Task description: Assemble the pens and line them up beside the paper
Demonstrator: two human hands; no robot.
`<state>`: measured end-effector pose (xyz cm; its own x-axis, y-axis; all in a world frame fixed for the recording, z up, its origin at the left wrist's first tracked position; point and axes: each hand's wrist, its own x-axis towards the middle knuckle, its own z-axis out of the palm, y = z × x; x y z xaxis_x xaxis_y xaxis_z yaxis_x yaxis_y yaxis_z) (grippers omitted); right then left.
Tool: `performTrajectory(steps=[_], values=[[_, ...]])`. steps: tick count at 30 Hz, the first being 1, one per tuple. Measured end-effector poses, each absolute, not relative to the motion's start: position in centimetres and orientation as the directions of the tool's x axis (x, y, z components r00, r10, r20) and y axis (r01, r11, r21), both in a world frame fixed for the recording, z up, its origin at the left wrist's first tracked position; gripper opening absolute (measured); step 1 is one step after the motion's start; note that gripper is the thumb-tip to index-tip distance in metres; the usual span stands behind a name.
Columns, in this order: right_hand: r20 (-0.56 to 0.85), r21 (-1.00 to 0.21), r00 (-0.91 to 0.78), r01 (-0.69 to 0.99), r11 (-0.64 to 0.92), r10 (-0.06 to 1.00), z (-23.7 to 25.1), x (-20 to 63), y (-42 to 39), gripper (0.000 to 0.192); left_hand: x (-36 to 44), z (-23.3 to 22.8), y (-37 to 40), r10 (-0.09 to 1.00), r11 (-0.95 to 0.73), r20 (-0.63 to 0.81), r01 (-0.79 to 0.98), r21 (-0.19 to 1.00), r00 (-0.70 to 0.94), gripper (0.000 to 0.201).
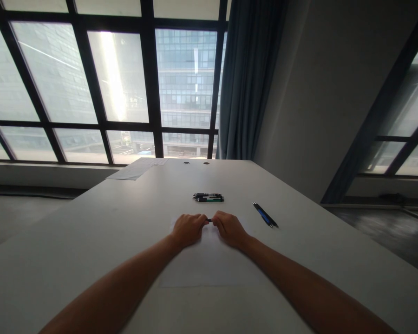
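Note:
My left hand (188, 228) and my right hand (229, 227) meet over a white sheet of paper (205, 266) on the table (90, 232). Both are closed on one small dark pen (209, 221), of which only a short piece shows between the fingertips. A little farther away lies a small bunch of dark pens (209, 198), side by side. To the right of my right hand lie two pens (265, 215), one blue and one dark, at a slant.
More papers (137, 169) lie at the table's far left corner, near two round cable holes (196, 163). Large windows and a blue curtain (247, 79) stand behind the table. The floor drops away on both sides.

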<state>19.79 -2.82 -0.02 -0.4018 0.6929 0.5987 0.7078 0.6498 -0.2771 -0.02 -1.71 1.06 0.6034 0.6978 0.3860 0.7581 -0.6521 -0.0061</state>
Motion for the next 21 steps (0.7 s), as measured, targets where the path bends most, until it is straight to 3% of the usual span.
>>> performTrajectory(steps=[8, 15, 18, 21], values=[[0.602, -0.282, -0.434, 0.670, 0.687, 0.670, -0.13, 20.07, -2.54, 0.048, 0.02, 1.21, -1.80, 0.694, -0.661, 0.383, 0.751, 0.004, 0.609, 0.029], [0.620, -0.347, -0.433, 0.597, 0.723, 0.654, 0.25, 20.12, -2.88, 0.024, -0.15, 0.91, -1.50, 0.689, -0.664, 0.397, 0.748, 0.011, 0.606, 0.027], [0.630, -0.378, -0.360, 0.632, 0.677, 0.688, 0.15, 20.03, -2.95, 0.035, -0.25, 0.92, -1.39, 0.701, -0.649, 0.418, 0.760, 0.037, 0.578, 0.027], [0.617, -0.378, -0.325, 0.676, 0.632, 0.717, -0.02, 20.07, -2.80, 0.033, -0.28, 1.05, -1.40, 0.705, -0.642, 0.420, 0.766, 0.037, 0.571, 0.029]])
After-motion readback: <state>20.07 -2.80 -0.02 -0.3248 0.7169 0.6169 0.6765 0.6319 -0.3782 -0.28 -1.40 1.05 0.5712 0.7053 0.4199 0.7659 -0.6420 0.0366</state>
